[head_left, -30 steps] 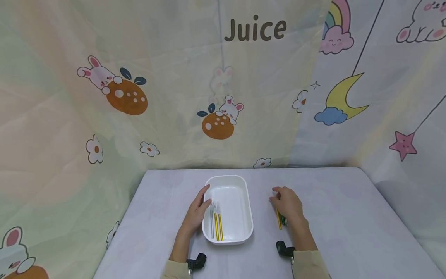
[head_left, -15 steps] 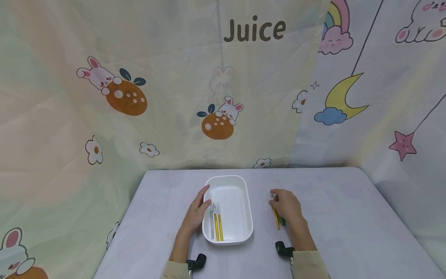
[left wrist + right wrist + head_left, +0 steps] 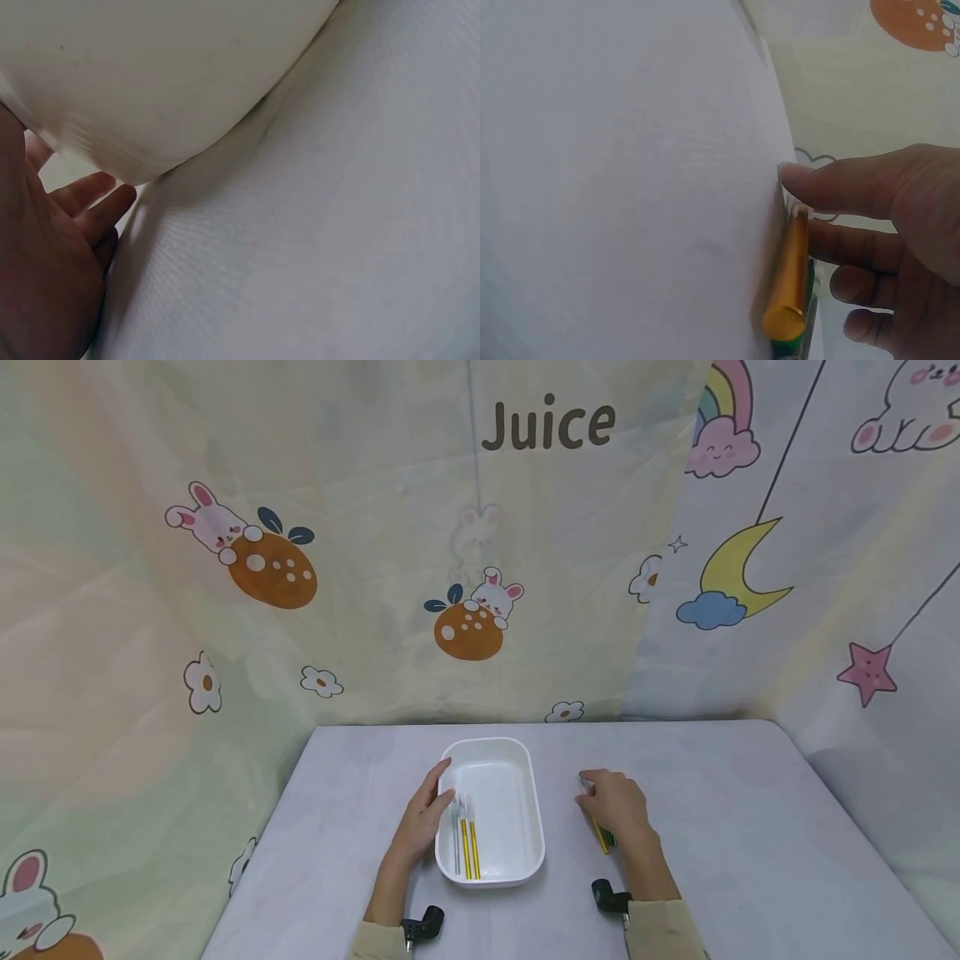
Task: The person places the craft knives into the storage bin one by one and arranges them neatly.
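A white tray (image 3: 516,802) stands mid-table in the head view. My left hand (image 3: 420,818) holds its left side, thumb over the rim; the left wrist view shows fingers against the outer wall. Inside the tray lie two slim gold-handled tools (image 3: 470,850) with pale tips, beside a thin silver-grey one (image 3: 457,847). Right of the tray, my right hand (image 3: 618,802) pinches another slim gold-handled tool (image 3: 787,289) between thumb and index finger, near its far end. The fingers hide its tip. Just beside it lies a green-handled tool (image 3: 611,839), mostly covered by the hand.
A white cloth covers the table (image 3: 720,827). Its back edge meets a printed curtain (image 3: 375,568) with cartoon rabbits. Each wrist wears a black camera, such as the one on the right wrist (image 3: 611,896).
My right hand has come slightly nearer and to the left. The gold-handled tool's near end swung left, then back right as the fingers took hold. My left hand and the tray stayed still.
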Action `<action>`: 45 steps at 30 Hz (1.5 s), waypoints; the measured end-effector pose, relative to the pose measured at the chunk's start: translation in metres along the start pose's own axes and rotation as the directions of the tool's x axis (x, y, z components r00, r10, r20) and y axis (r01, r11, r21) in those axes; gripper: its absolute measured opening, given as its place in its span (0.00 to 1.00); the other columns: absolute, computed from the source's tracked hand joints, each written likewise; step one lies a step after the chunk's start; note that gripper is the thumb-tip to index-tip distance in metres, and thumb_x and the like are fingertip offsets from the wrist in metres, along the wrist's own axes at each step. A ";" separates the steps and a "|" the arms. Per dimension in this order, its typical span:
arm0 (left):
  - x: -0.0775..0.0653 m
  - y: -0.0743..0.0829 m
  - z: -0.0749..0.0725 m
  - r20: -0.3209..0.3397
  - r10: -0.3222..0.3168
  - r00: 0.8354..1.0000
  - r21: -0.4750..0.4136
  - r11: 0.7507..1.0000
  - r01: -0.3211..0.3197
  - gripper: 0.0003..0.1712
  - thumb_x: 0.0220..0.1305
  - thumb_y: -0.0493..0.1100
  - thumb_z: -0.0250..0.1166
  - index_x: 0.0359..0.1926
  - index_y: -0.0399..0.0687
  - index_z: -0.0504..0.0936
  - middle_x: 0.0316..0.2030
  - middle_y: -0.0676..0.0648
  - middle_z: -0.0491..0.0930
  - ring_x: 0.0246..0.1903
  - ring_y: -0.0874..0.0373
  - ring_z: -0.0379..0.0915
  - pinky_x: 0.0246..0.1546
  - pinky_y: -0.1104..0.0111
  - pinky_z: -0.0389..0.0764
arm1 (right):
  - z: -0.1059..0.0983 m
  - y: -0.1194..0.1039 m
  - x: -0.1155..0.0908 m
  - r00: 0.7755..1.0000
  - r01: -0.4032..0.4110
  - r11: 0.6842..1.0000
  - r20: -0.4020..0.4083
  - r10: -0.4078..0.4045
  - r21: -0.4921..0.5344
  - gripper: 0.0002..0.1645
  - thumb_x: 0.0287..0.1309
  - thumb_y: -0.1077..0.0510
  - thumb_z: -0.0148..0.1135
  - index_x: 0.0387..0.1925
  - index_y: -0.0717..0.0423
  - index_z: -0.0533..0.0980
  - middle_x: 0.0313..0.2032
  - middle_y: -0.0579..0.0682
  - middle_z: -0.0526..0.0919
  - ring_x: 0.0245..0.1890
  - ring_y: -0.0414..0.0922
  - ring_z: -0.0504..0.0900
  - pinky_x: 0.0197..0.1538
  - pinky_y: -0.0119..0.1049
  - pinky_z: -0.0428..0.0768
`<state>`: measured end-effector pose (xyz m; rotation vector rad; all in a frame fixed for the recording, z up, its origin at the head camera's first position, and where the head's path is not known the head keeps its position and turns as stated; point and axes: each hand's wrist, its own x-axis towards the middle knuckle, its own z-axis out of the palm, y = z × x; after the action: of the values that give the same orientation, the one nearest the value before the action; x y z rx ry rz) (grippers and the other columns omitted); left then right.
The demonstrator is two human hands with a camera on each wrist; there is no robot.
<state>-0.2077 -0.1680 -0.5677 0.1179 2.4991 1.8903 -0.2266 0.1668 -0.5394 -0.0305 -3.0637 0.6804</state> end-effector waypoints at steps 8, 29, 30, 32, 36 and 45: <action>0.000 -0.001 0.001 -0.018 0.002 1.000 0.014 1.000 -0.002 0.31 0.79 0.47 0.54 0.77 0.74 0.63 0.82 0.53 0.53 0.83 0.50 0.42 0.82 0.47 0.46 | -0.001 -0.005 -0.001 1.000 -0.005 0.999 0.030 0.006 -0.034 0.28 0.58 0.56 0.74 0.61 0.59 0.82 0.46 0.62 0.90 0.42 0.57 0.89 0.49 0.59 0.87; 0.002 -0.002 0.001 -0.013 -0.004 1.000 0.021 1.000 0.004 0.31 0.80 0.45 0.54 0.79 0.71 0.63 0.82 0.56 0.54 0.83 0.54 0.43 0.82 0.48 0.47 | -0.002 -0.005 -0.001 0.998 0.005 1.000 0.069 -0.004 -0.016 0.28 0.62 0.60 0.70 0.63 0.59 0.79 0.48 0.62 0.89 0.36 0.53 0.86 0.43 0.54 0.88; 0.002 -0.002 0.001 -0.013 -0.005 1.000 0.022 1.000 0.006 0.31 0.80 0.45 0.54 0.78 0.72 0.63 0.82 0.56 0.54 0.83 0.54 0.43 0.82 0.48 0.47 | -0.002 -0.005 -0.001 0.997 0.006 1.000 0.072 -0.006 -0.008 0.28 0.62 0.60 0.70 0.64 0.59 0.79 0.48 0.62 0.89 0.33 0.50 0.85 0.41 0.51 0.88; 0.002 -0.002 0.001 -0.015 -0.008 1.000 0.023 1.000 0.008 0.31 0.80 0.46 0.54 0.78 0.74 0.63 0.82 0.56 0.54 0.83 0.54 0.43 0.82 0.48 0.46 | -0.002 -0.005 -0.001 0.997 0.004 1.000 0.076 -0.005 0.014 0.28 0.61 0.61 0.70 0.64 0.59 0.79 0.45 0.61 0.90 0.28 0.47 0.81 0.34 0.45 0.85; 0.002 -0.002 0.001 -0.013 -0.010 1.000 0.023 1.000 0.010 0.31 0.80 0.46 0.54 0.77 0.77 0.63 0.82 0.56 0.53 0.83 0.55 0.43 0.82 0.49 0.46 | -0.002 -0.005 -0.001 0.997 -0.009 0.999 0.075 0.005 0.045 0.28 0.63 0.61 0.68 0.65 0.59 0.78 0.39 0.58 0.90 0.25 0.45 0.79 0.28 0.38 0.80; 0.001 0.000 0.000 -0.006 -0.012 1.000 0.012 1.000 0.012 0.31 0.79 0.47 0.54 0.77 0.76 0.63 0.82 0.55 0.53 0.83 0.54 0.42 0.82 0.49 0.46 | -0.007 -0.009 0.000 0.998 -0.052 0.983 0.052 0.044 0.173 0.30 0.68 0.60 0.62 0.70 0.55 0.74 0.30 0.52 0.85 0.24 0.44 0.77 0.26 0.35 0.76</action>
<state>-0.2083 -0.1681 -0.5677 0.0981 2.5089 1.8748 -0.2269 0.1615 -0.5293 -0.0888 -3.0436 0.9636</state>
